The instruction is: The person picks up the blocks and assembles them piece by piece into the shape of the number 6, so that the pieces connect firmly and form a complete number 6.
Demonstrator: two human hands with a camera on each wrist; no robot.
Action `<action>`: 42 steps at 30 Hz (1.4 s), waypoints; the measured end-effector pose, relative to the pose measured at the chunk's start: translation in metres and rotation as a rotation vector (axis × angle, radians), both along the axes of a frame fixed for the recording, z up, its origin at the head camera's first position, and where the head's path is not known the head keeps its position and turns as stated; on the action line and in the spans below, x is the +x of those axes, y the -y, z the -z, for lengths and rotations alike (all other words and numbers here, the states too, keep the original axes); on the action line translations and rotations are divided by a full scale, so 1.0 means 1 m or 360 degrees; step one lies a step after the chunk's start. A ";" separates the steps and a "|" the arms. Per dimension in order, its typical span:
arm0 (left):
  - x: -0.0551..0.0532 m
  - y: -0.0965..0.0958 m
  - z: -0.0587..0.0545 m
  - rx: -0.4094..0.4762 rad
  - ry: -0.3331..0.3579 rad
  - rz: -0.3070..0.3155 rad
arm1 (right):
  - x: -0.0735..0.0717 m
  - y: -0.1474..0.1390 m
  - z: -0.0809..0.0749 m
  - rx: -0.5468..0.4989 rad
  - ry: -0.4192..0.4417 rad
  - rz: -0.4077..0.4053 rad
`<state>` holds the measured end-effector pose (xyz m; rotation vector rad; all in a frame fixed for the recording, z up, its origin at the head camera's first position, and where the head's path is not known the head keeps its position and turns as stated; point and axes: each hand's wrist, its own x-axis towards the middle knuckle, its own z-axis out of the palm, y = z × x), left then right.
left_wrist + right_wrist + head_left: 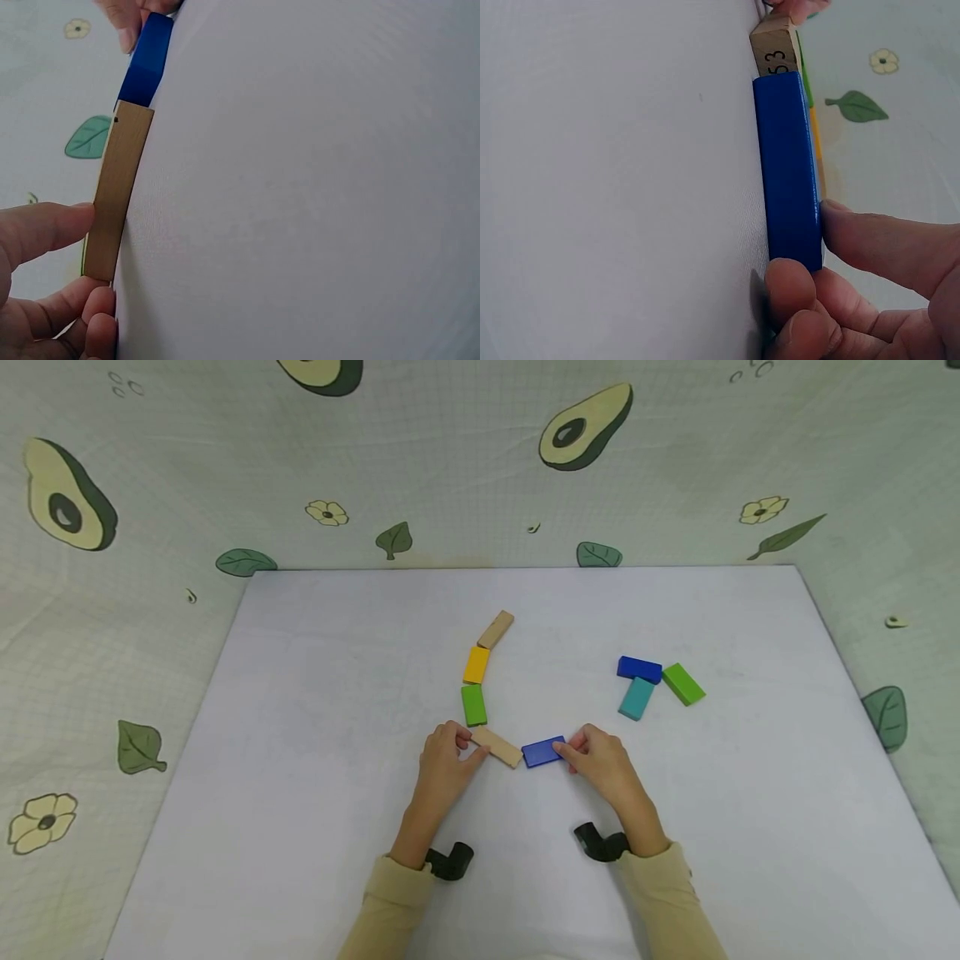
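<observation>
My left hand (444, 764) pinches a plain wooden block (498, 747) by its left end, thumb and fingers set at its edges. Against the right end of that block lies a blue block (540, 752). My right hand (604, 765) holds the blue block's right end between thumb and fingers. Both blocks lie flat on the white table. In the right wrist view, dark digits mark the end of the wooden block (775, 52). From its left end a curved row runs away from me: a green block (473, 705), a yellow block (476, 665) and another wooden block (496, 629).
On the right of the white table (337, 677) sit a dark blue block (639, 668), a teal block (636, 699) and a second green block (683, 684), close together. Cloth printed with avocados (450, 452) surrounds the table. Black cameras (450, 862) are worn at both wrists.
</observation>
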<state>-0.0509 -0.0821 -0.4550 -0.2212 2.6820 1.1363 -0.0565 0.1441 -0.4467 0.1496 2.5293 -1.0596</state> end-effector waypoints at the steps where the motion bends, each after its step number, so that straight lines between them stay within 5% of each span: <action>1: 0.000 0.000 0.000 0.0002 -0.0003 -0.0002 | 0.000 0.000 0.000 0.0004 0.0000 0.0002; 15: 0.000 0.000 0.000 0.0006 -0.0015 -0.0003 | 0.000 -0.013 0.001 -0.0107 -0.0050 0.0048; 21: -0.001 0.000 0.001 0.0003 -0.0006 -0.0004 | -0.002 -0.029 -0.005 -0.0182 -0.0139 0.0177; 33: 0.000 0.000 0.000 -0.0004 -0.0004 -0.0006 | -0.015 -0.071 -0.010 -0.0058 -0.0235 0.0450; 42: 0.000 0.000 0.001 0.0000 -0.0009 0.0000 | -0.024 -0.090 -0.012 -0.0026 -0.0068 0.0334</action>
